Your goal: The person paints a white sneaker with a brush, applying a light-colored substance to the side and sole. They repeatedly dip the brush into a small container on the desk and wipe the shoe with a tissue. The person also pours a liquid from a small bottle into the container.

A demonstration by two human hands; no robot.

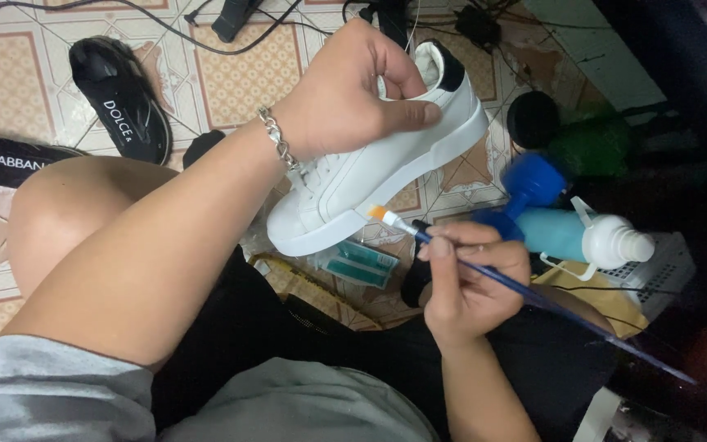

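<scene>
We look down over our own knees at a tiled floor [10, 82] littered with gear, and the biggest thing in hand is the white sneaker [370, 168]. It is held up off the floor, its long axis running on a diagonal — black-tabbed heel up and to the right, toe down and to the left, sole edge turned toward the lower right. Our left hand [349, 94] holds it from above at the collar, its grip clamped on the sneaker with the thumb along the side panel and the fingers curled into the opening. A chain bracelet [278, 141] sits at that wrist.

Below and to the right, our right hand [468, 282] has its grip closed on a thin blue paintbrush [533, 299], pinched pen-fashion near the ferrule. The brush's long handle trails off to the lower right; its orange bristle tip [379, 214] points up and to the left, sitting right at the sneaker's sole edge near the midfoot — touching or just shy of it, we cannot tell which. So the sneaker lies up and left of the brush hand, along the brush's own line.

Around us: a black shoe [120, 98] on the floor at upper left, a blue-and-white bottle [583, 233] lying just beside the right hand, and a small teal packet [362, 263] under the toe.
</scene>
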